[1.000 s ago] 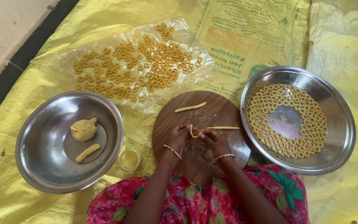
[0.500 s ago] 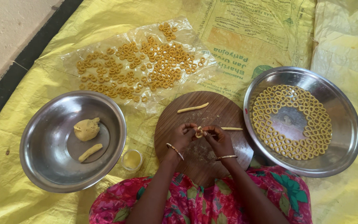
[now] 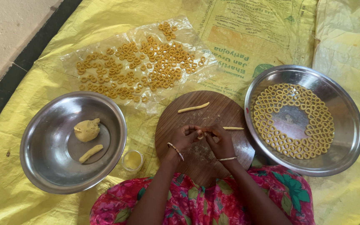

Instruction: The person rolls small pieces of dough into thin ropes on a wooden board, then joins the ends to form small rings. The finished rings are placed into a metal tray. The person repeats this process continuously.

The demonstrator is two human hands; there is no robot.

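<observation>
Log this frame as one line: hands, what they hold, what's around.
left hand + right hand: fingers pinching dough piece | over board | strips on board | ring tray right | dough bowl left

A small pale-yellow dough piece (mostly hidden) sits pinched above the round wooden board.

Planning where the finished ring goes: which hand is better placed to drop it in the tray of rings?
Right hand, probably: the tray lies on that side, the left hand sits farther away.

A round board lies between a bowl on its left and a plate on its right.
</observation>
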